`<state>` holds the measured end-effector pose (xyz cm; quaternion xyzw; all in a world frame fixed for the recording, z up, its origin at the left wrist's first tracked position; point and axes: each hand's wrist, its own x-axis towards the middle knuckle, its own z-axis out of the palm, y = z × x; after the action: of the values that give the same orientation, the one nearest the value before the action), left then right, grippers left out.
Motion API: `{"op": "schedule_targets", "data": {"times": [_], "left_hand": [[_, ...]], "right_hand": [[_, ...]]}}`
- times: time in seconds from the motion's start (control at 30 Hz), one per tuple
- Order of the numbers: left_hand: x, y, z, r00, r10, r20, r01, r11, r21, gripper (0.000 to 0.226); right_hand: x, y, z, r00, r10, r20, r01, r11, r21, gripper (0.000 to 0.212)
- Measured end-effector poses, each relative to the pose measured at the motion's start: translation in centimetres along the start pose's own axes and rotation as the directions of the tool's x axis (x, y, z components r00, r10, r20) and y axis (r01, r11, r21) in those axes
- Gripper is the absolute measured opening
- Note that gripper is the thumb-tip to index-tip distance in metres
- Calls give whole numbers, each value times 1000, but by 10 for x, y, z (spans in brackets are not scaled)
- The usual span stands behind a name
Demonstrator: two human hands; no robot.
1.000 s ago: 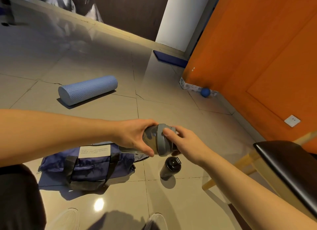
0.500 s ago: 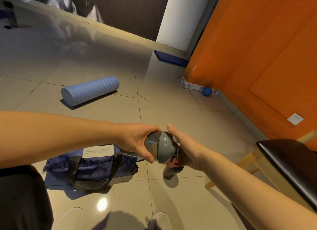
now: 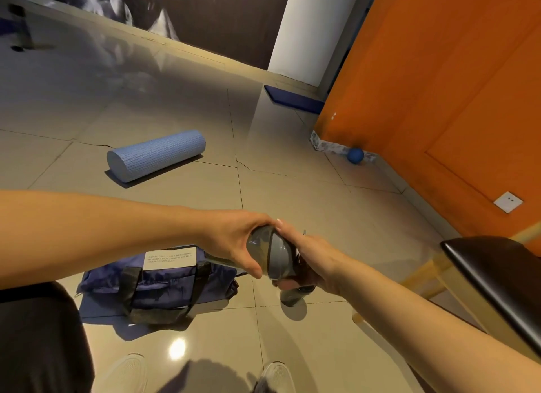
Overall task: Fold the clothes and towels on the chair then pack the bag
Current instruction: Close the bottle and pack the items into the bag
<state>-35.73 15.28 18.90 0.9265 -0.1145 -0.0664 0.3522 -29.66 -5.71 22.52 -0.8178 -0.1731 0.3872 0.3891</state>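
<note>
— What's changed in the last second?

— The grey bottle [image 3: 265, 252] has tipped. Its lid [image 3: 281, 256] now points more toward the wearer, where the side band showed before. The right hand [image 3: 311, 261] had fingers laid over the lid's top and has slid round to wrap it from the far side. The dark bottle [image 3: 292, 296] on the floor [image 3: 292, 187] was plain a second ago. Now it is mostly hidden under that wrist. The bag [image 3: 164, 284] and the foam roller [image 3: 156, 155] have not shifted.

— And the hands?

— Left hand [image 3: 234, 243]: fingers and thumb curled round the bottle's body, clamped. Right hand: closed round the lid, with fingertips showing beneath it. The two hands sit close together at the lid's edge.

— Where's the bag?

— On the floor, at seven o'clock from the hands. It lies flat, blue, with black straps across it and a white label facing up. The dark bottle is just beside it, at five o'clock. The chair [image 3: 494, 275] is at four o'clock, with a dark seat and pale wood legs. The foam roller is at eleven o'clock, well apart. A blue ball [image 3: 355, 154] is at one o'clock, against the orange wall [image 3: 439, 85].
</note>
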Motion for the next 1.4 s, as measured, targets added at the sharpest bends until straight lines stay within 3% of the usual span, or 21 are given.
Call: {"op": "schedule_targets", "data": {"times": [0.07,0.13,0.23,0.37,0.53,0.83,0.97,1.1,1.27,1.4], "left_hand": [[0,-2,0,1000,-2,-8,2,1000,-31,83],[-1,-3,-4,1000,-16,-26,15,997,-72,81],[1,-1,-7,998,-20,-56,14,995,-99,83],[3,4,-9,996,-28,-83,19,994,-109,83],[-1,6,-9,997,-23,-73,15,994,-109,84],[-2,8,-8,993,-38,-108,27,994,-102,82],[-2,7,-8,988,-33,-153,26,998,-51,85],[1,7,-8,981,24,-191,-15,999,51,88],[-2,0,-14,989,34,-144,-37,999,-16,87],[-2,0,-19,989,38,-141,-45,998,-48,87]], "right_hand": [[4,3,-5,999,-43,-21,41,998,-57,100],[6,8,-12,976,-217,-35,209,964,-164,119],[4,13,-15,887,-461,-30,431,850,-304,123],[7,14,-15,801,-598,-30,529,730,-433,129],[7,18,-10,784,-618,-58,531,715,-455,109],[12,4,-5,845,-524,-110,469,823,-320,92],[15,-1,-2,872,-472,-131,421,859,-290,93],[16,-2,0,879,-451,-158,397,873,-282,81],[11,1,-6,872,-478,-103,439,858,-264,107],[7,3,-11,834,-539,-121,499,829,-253,110]]}}
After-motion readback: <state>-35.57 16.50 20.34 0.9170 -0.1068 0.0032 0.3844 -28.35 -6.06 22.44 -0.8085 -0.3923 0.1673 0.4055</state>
